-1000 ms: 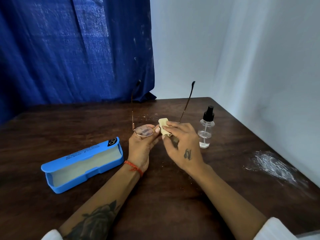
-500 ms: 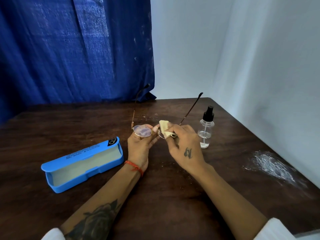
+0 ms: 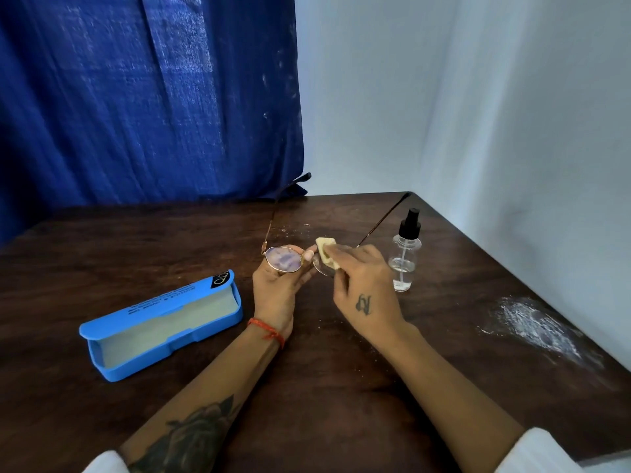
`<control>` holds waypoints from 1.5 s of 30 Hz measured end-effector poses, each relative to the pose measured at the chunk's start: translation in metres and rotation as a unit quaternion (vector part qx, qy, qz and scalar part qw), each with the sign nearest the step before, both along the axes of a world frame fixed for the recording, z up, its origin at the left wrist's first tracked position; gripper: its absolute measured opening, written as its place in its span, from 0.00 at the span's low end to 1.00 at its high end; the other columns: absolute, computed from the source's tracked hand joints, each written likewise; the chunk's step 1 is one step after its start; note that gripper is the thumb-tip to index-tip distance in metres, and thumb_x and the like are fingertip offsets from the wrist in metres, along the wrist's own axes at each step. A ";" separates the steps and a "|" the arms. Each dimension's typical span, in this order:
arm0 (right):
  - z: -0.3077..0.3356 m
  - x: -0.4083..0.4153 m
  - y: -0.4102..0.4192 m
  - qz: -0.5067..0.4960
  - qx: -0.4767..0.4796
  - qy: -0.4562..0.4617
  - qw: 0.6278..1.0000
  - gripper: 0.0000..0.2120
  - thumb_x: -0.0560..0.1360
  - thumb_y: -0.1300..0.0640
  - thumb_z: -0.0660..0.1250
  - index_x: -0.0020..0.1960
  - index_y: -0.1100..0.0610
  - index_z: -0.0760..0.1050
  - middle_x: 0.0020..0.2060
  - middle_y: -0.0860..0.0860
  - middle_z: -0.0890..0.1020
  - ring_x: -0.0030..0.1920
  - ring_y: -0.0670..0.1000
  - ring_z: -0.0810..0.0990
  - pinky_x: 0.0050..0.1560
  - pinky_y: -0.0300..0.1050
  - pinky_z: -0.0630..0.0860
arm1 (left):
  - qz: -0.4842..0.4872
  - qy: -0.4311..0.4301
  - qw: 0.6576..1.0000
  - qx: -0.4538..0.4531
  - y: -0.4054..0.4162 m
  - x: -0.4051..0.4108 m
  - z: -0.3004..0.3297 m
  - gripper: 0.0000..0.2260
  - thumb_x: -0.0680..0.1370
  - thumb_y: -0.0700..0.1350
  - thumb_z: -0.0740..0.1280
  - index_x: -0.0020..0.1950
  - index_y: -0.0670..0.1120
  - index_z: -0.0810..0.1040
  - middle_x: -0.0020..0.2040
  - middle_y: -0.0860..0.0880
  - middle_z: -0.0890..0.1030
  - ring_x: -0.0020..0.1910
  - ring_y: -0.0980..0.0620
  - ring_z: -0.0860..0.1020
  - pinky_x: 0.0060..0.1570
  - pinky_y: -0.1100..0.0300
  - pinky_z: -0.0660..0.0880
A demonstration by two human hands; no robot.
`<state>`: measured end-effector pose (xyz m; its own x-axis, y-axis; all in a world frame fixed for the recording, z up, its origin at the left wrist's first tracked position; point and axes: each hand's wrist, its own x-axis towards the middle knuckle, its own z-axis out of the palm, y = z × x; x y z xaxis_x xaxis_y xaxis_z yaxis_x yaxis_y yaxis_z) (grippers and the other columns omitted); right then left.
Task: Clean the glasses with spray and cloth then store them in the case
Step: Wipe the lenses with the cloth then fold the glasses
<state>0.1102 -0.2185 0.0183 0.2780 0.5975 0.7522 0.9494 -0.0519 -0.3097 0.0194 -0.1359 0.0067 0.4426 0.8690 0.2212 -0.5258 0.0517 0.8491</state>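
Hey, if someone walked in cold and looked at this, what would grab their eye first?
Probably the two hands mid-table: the left hand holds gold-rimmed round glasses while the right hand rubs a small pale yellow cloth on one lens. Next, the open bright blue glasses case to the left, and the deep blue curtain behind.

Left hand (image 3: 278,285) grip curled — right hand (image 3: 362,288) pinching, fingers bent.
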 end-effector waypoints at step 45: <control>-0.002 -0.001 -0.003 0.014 0.032 0.089 0.995 0.11 0.60 0.69 0.67 0.37 0.58 0.84 0.34 0.51 0.85 0.36 0.51 0.82 0.39 0.41 0.79 | 0.045 0.048 0.998 0.007 0.000 -0.003 0.002 0.07 0.72 0.37 0.68 0.49 0.40 0.78 0.45 0.46 0.83 0.47 0.52 0.82 0.48 0.60 0.80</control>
